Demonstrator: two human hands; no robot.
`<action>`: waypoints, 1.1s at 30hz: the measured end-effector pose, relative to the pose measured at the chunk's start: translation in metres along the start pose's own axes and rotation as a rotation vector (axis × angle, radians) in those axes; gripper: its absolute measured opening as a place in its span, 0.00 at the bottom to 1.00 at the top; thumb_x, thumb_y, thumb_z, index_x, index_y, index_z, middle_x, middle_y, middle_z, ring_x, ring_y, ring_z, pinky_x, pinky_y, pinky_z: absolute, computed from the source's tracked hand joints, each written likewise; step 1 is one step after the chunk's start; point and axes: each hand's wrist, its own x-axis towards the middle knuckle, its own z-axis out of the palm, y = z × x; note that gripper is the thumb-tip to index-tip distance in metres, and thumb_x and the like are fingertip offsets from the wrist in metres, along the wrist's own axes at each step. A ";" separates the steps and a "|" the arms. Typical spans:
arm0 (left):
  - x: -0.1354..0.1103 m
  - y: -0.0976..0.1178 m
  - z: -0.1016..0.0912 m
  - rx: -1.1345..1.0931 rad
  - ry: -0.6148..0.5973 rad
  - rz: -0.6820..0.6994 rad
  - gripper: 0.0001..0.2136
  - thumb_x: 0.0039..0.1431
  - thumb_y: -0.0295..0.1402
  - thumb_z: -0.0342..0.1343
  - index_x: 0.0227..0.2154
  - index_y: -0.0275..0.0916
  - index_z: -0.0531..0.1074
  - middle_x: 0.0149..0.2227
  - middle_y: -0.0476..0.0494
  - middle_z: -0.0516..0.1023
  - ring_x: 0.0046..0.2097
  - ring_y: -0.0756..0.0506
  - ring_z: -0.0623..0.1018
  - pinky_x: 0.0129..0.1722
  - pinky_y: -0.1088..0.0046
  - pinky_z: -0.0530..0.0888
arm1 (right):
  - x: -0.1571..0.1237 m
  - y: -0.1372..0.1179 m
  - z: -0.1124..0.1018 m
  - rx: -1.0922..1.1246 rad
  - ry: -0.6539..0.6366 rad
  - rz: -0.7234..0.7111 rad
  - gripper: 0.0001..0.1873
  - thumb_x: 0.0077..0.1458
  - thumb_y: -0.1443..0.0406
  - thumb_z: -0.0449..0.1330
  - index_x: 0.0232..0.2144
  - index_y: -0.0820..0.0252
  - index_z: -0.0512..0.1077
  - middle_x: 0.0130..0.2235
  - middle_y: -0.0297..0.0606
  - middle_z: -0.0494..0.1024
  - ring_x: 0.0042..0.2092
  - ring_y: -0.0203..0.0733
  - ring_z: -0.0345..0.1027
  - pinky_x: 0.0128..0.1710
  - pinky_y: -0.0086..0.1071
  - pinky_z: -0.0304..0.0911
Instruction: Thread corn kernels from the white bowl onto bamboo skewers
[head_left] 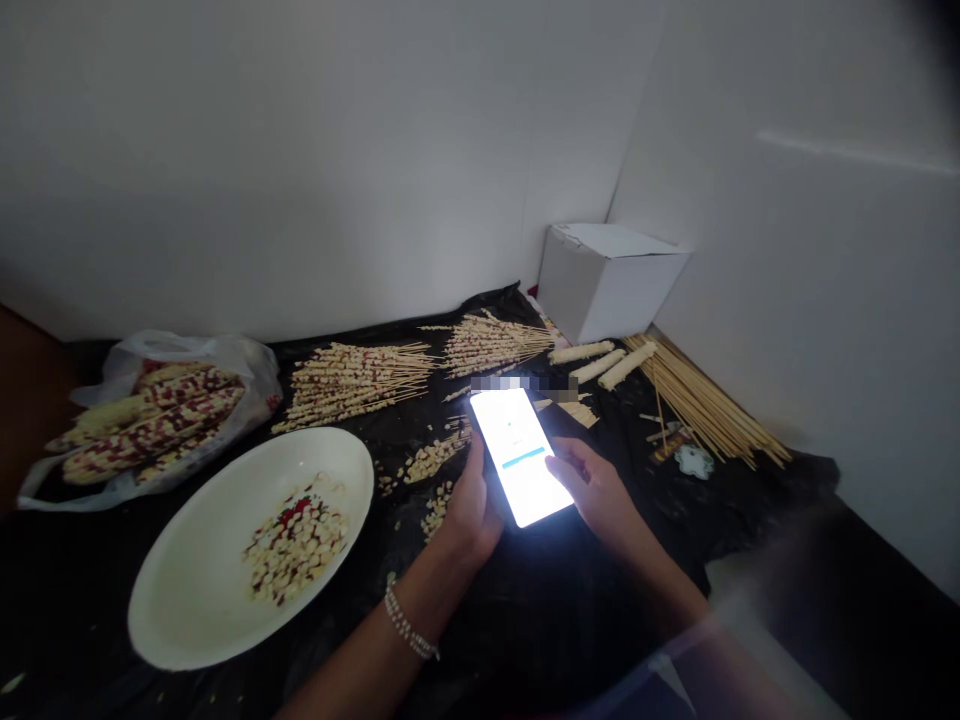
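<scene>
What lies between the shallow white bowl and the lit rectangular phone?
In the head view, pale loose corn kernels and the left hand lie between them.

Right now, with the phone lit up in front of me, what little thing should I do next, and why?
Maybe tap the blue bar on the phone with your right hand: the screen is bright and that hand is close to the bar's end, while your left hand holds the other side. I can't read the bar, though.

Back wall (300,150) sitting dim, grey — phone screen (517,460) glaring white, blowing out detail. Pale streak (855,152) gleaming on right wall (825,300); black sheet (592,630) sinking into shadow — hazy flare veiling lower right.
</scene>
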 end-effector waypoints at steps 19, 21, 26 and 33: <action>-0.001 -0.003 -0.001 0.061 0.069 -0.016 0.23 0.61 0.46 0.48 0.48 0.31 0.73 0.43 0.34 0.80 0.46 0.37 0.78 0.50 0.61 0.71 | 0.013 0.003 0.002 0.043 -0.051 0.012 0.18 0.52 0.53 0.56 0.39 0.59 0.72 0.35 0.37 0.77 0.37 0.42 0.69 0.37 0.36 0.63; -0.001 -0.004 -0.001 0.054 0.081 -0.016 0.23 0.61 0.45 0.49 0.49 0.31 0.72 0.42 0.35 0.81 0.46 0.37 0.78 0.50 0.61 0.71 | 0.013 0.004 0.002 0.039 -0.050 0.013 0.18 0.52 0.53 0.56 0.39 0.59 0.72 0.35 0.38 0.77 0.37 0.42 0.70 0.37 0.36 0.63; -0.001 -0.004 -0.004 0.051 0.075 -0.016 0.23 0.60 0.45 0.49 0.49 0.32 0.72 0.43 0.35 0.80 0.48 0.36 0.77 0.50 0.60 0.71 | 0.013 0.003 0.001 0.042 -0.062 0.018 0.18 0.53 0.53 0.56 0.40 0.58 0.72 0.38 0.39 0.78 0.40 0.44 0.70 0.40 0.38 0.64; 0.001 -0.002 -0.006 0.004 0.022 0.007 0.22 0.60 0.45 0.49 0.49 0.33 0.72 0.46 0.35 0.79 0.51 0.37 0.75 0.53 0.62 0.69 | 0.005 0.000 -0.002 0.095 -0.128 0.015 0.21 0.56 0.53 0.52 0.47 0.55 0.71 0.46 0.38 0.77 0.48 0.46 0.69 0.47 0.41 0.63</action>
